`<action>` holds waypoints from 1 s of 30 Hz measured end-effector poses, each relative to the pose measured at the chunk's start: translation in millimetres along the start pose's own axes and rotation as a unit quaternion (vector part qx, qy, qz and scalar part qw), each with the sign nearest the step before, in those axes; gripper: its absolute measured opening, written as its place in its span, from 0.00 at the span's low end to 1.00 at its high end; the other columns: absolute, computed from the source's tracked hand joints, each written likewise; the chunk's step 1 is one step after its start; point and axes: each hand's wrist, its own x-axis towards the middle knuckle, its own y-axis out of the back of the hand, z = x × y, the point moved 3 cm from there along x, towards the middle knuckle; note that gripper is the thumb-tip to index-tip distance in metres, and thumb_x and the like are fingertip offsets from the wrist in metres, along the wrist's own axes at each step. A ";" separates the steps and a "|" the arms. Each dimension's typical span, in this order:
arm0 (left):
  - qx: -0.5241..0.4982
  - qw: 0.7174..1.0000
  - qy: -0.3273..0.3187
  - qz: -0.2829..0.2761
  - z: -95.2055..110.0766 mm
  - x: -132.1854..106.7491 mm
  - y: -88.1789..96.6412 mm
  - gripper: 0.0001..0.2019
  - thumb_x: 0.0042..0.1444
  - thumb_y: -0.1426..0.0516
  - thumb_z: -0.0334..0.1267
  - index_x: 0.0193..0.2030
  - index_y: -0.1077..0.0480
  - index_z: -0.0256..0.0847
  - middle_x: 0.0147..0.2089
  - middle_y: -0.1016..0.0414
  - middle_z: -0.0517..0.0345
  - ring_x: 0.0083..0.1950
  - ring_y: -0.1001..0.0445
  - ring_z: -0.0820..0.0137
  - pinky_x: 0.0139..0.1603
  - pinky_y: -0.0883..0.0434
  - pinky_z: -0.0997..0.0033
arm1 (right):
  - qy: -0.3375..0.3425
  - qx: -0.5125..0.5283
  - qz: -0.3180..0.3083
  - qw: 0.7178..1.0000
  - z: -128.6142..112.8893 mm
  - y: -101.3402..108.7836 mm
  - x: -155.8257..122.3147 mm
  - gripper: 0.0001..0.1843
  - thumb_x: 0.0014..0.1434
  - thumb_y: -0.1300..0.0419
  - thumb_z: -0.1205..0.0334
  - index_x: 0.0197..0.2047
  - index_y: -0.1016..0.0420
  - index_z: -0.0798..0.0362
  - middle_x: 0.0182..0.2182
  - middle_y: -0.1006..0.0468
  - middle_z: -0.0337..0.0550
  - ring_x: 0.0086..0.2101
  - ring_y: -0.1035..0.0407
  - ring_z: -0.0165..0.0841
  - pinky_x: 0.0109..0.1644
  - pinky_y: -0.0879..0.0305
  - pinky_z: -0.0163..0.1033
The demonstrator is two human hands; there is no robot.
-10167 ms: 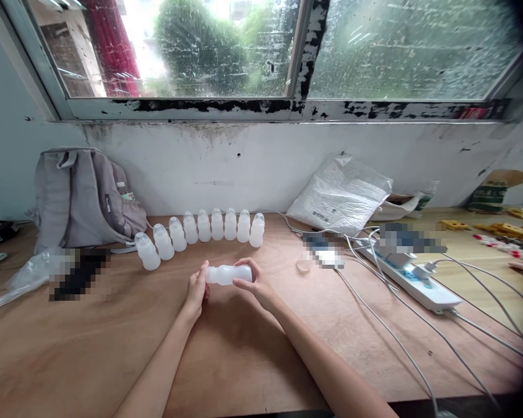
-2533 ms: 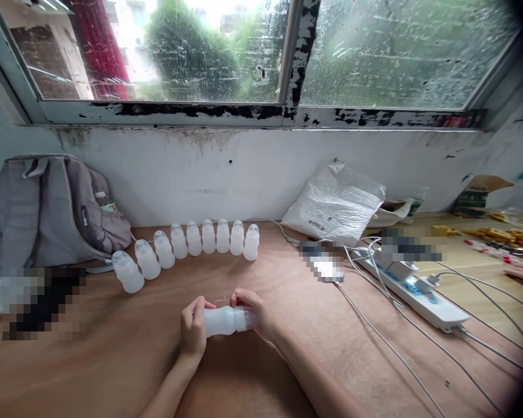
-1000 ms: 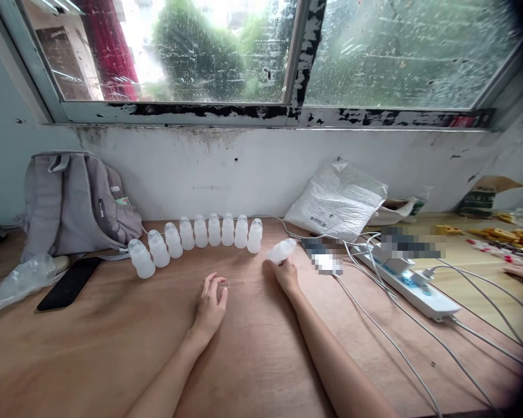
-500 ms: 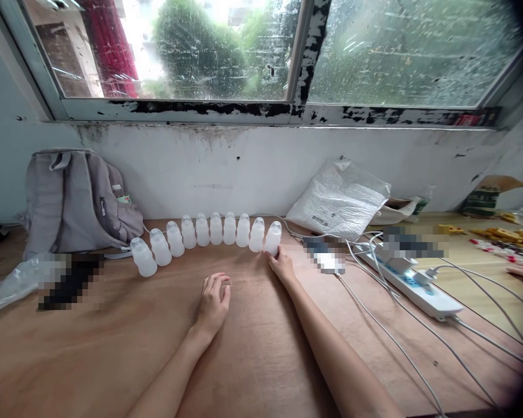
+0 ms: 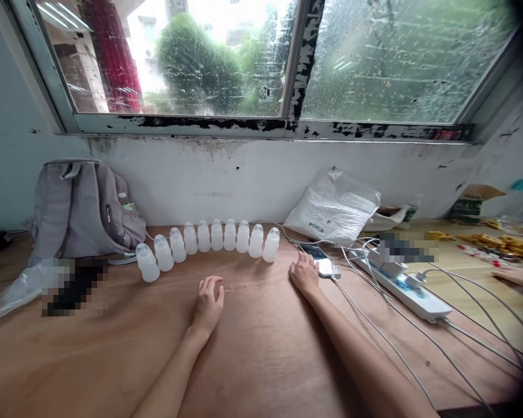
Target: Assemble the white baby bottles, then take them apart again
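Illegible print on the crinkled bag (image 5: 331,206); frosted bottles (image 5: 217,237) arc near the table's (image 5: 253,354) far edge; left hand (image 5: 208,306) and right hand (image 5: 305,274) empty, loosely curled

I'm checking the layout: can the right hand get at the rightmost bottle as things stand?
Probably yes: the right hand is beside the phone, seemingly holding nothing, and no object shows between it and the rightmost bottle.

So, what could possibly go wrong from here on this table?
The right hand could brush the nearest bottle and tip it; the row of bottles stands closely spaced, so one might knock its neighbour. The phone, right beside that hand, might be nudged.
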 end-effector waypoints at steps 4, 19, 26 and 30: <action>-0.010 1.000 -0.014 -0.011 1.4 -2.2 -4.8 0.11 0.51 0.52 0.29 0.40 0.35 0.42 0.40 0.32 0.54 0.44 0.34 0.63 0.45 0.34 0.59 | -0.072 -0.047 -0.018 0.996 21.4 -1.0 3.1 0.28 0.55 0.58 0.61 0.56 0.46 0.68 0.53 0.41 0.65 0.56 0.54 0.51 0.56 0.67 0.58; 0.007 1.000 -0.015 0.000 -3.7 3.0 0.0 0.12 0.51 0.52 0.28 0.40 0.35 0.42 0.39 0.31 0.54 0.43 0.33 0.63 0.45 0.34 0.60 | 0.146 0.221 0.043 0.963 -74.7 34.9 -45.4 0.16 0.55 0.55 0.67 0.46 0.35 0.54 0.44 0.32 0.53 0.47 0.42 0.42 0.52 0.47 0.51; 0.042 0.996 -0.013 0.076 -21.0 12.7 17.3 0.11 0.50 0.52 0.29 0.40 0.35 0.42 0.40 0.30 0.52 0.44 0.33 0.63 0.46 0.35 0.60 | 0.259 0.310 -0.089 0.911 -110.6 20.7 -79.1 0.14 0.56 0.52 0.65 0.46 0.35 0.50 0.48 0.34 0.48 0.50 0.43 0.41 0.55 0.49 0.52; 0.066 0.985 0.013 0.160 -42.9 19.2 31.4 0.11 0.50 0.51 0.30 0.41 0.36 0.41 0.43 0.33 0.51 0.47 0.35 0.62 0.50 0.38 0.59 | 0.238 0.286 -0.106 0.922 -98.9 14.8 -76.5 0.13 0.57 0.52 0.63 0.45 0.35 0.52 0.44 0.32 0.50 0.46 0.40 0.41 0.51 0.44 0.50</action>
